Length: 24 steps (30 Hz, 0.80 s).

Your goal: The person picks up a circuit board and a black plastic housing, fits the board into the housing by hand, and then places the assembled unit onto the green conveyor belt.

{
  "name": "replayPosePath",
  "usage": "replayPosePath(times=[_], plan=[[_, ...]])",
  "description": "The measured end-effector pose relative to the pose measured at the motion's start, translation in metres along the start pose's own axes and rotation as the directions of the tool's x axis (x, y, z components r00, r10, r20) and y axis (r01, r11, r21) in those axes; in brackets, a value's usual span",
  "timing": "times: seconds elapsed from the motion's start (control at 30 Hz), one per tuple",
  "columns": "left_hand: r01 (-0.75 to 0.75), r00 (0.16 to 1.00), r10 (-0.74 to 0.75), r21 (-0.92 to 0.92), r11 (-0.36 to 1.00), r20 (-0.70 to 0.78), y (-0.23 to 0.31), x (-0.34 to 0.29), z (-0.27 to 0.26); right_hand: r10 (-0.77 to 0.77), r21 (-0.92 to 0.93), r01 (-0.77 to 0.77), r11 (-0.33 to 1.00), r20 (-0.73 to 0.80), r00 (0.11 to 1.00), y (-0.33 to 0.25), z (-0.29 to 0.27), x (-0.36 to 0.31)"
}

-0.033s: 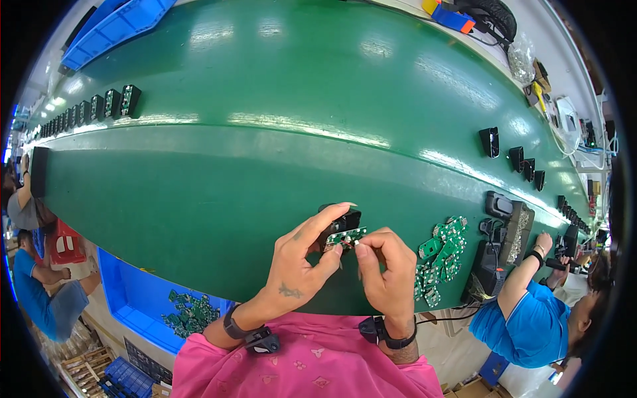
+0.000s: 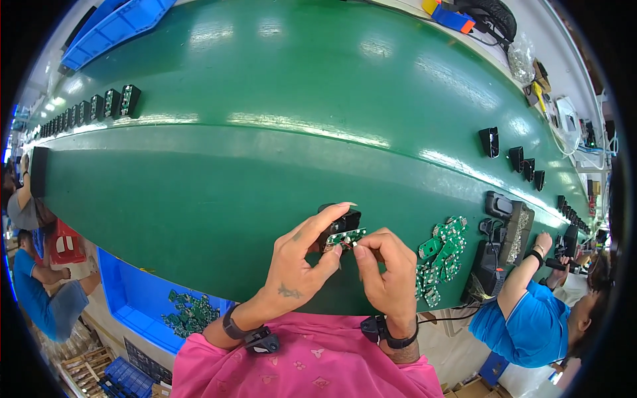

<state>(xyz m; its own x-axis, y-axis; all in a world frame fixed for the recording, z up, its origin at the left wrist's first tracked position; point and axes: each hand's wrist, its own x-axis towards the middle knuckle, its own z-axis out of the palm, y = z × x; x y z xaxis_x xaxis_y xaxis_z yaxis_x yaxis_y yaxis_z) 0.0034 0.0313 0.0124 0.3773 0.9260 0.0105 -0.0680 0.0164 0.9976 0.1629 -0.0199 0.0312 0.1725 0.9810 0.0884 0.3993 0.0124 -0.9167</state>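
Hardly anything differs from the earlier frame; the bare right hand has shifted very slightly at its fingertips and wrist, while the bare left hand keeps the same pose. The left hand is half closed around a black plastic housing, just below the centre of the frame, its thumb pressing a small green circuit board at the housing's near side; the right hand's thumb and forefinger are pinched together on a small white piece at the board's right end, its other fingers curled in. The left fingers cover much of the housing, so its far side is hidden.

Around them stretches a glossy green tabletop; a loose heap of green circuit boards lies near the right hand, right of centre; beyond it, toward the right edge, are a boxy black device and a long grey tray of small parts, with a co-worker in a blue shirt reaching beside them. Black housings fitted with boards stand in a row at the upper left; open black housings stand at the upper right; a blue plastic bin at the lower left holds more boards.
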Motion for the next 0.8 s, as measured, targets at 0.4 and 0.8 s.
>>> replayPosePath(times=[0.4,0.8], plan=[[-0.070,0.987,0.027,0.270,0.960,0.159,0.017,0.005,-0.015,-0.084,-0.150,0.121,0.981,0.232,0.969,-0.007,-0.009,0.009],[-0.071,0.981,0.005,0.333,0.940,0.194,0.019,0.005,-0.022,-0.088,-0.158,0.131,0.979,0.254,0.963,-0.007,-0.004,0.011]])
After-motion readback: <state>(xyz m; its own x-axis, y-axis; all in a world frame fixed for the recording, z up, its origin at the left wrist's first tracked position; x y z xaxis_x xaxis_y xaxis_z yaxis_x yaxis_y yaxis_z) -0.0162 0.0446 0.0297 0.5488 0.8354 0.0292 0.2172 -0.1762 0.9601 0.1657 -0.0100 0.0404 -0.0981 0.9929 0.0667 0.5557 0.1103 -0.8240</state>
